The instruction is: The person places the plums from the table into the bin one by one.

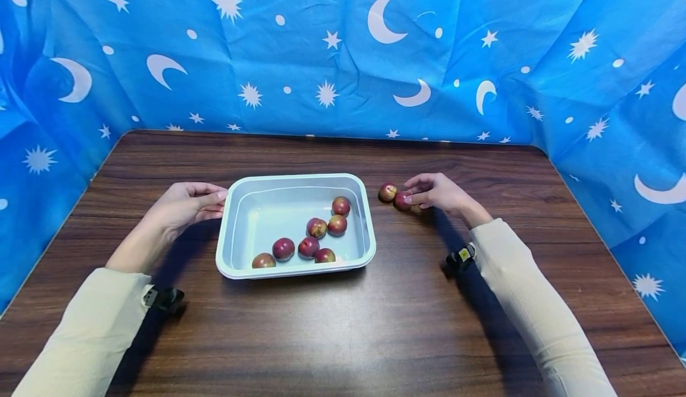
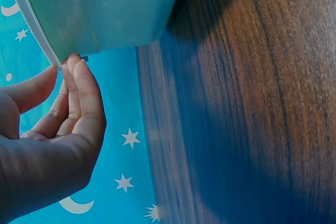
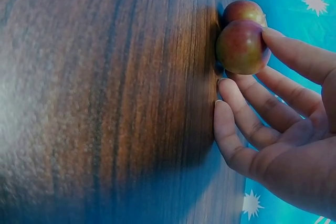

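My left hand [image 1: 184,208] pinches the left rim of a white plastic basin [image 1: 257,215], thumb on the rim and fingers under it in the left wrist view. Several red-purple plums [image 1: 283,249] lie inside, mostly toward the basin's right half and near side. To the right of the basin, my right hand [image 1: 436,193] holds a plum [image 3: 242,48] between its thumb and fingers, low at the tabletop. A second plum [image 1: 387,192] sits just left of it, and partly behind it in the right wrist view.
Everything stands on a dark wood-grain table [image 1: 321,337]. A blue cloth [image 1: 300,46] with white moons and stars hangs behind its far edge and along the sides. Each wrist carries a small black camera [image 1: 460,259].
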Demonstrator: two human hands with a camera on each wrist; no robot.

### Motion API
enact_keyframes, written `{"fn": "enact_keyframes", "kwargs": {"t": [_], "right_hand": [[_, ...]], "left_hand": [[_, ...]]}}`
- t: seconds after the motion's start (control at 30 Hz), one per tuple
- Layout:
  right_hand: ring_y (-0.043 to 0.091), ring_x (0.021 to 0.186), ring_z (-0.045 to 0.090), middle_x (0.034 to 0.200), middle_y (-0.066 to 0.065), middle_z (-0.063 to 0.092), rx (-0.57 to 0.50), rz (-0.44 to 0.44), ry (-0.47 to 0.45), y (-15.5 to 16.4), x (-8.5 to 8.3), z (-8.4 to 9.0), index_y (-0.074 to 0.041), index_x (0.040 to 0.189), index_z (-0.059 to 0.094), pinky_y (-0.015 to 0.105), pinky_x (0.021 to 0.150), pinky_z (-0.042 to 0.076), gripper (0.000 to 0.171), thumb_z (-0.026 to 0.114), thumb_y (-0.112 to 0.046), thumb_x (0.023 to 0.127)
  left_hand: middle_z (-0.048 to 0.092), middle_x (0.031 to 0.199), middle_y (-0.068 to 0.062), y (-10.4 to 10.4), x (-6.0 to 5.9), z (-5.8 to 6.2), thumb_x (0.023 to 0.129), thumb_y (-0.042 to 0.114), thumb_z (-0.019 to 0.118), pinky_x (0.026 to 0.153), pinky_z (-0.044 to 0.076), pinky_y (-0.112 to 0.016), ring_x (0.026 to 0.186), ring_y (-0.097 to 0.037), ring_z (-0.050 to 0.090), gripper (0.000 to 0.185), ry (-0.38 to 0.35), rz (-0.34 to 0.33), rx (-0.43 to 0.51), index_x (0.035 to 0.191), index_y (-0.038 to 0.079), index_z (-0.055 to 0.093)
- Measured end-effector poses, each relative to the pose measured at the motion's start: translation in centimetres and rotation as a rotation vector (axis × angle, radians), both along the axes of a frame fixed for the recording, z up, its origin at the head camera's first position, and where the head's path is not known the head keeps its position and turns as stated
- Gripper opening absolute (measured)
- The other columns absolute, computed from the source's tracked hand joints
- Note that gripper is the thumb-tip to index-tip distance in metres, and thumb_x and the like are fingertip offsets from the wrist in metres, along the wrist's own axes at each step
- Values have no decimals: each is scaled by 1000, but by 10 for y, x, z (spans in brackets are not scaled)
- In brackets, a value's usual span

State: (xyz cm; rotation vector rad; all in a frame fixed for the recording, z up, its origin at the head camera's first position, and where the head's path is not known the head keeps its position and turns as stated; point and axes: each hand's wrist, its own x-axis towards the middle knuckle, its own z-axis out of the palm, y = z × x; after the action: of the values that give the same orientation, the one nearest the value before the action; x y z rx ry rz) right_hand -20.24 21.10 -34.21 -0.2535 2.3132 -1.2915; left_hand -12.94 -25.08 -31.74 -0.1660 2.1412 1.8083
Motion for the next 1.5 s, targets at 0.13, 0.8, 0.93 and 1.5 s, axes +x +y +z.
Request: {"fn": "enact_keyframes", "kwargs": {"t": [0.13, 0.8, 0.93, 1.5], "right_hand": [[18, 84, 56, 109, 22, 56, -4, -8, -8, 0, 0, 1, 5, 119, 50, 32, 74, 53, 38, 64, -6, 85], [15, 82, 57, 107, 22, 56, -24, -7, -18, 1, 2, 2, 7, 119, 50, 31, 73, 54, 38, 63, -1, 84], [17, 84, 58, 107, 21, 56, -26, -4, -23, 2, 4, 3, 7, 119, 50, 32, 75, 54, 39, 63, -3, 84], [27, 91, 57, 109, 21, 55, -14, 13, -17, 8, 4, 15, 5, 121, 49, 44, 83, 51, 38, 61, -8, 88]], "left_hand": [[64, 78, 4, 0, 0, -1, 94, 6, 50, 75, 55, -28, 71, -8, 62, 18, 2, -3, -1, 106, -7, 51], [64, 78, 4, -1, 1, -1, 94, 5, 50, 76, 54, -29, 72, -8, 62, 13, 3, -2, 3, 102, -4, 53], [64, 79, 4, 0, 1, 0, 94, 6, 50, 75, 54, -28, 72, -8, 62, 20, 3, -7, -9, 107, -8, 50], [64, 79, 5, 0, -1, 0, 94, 6, 50, 76, 54, -29, 72, -8, 62, 27, -9, -5, -33, 113, -12, 47]]}}
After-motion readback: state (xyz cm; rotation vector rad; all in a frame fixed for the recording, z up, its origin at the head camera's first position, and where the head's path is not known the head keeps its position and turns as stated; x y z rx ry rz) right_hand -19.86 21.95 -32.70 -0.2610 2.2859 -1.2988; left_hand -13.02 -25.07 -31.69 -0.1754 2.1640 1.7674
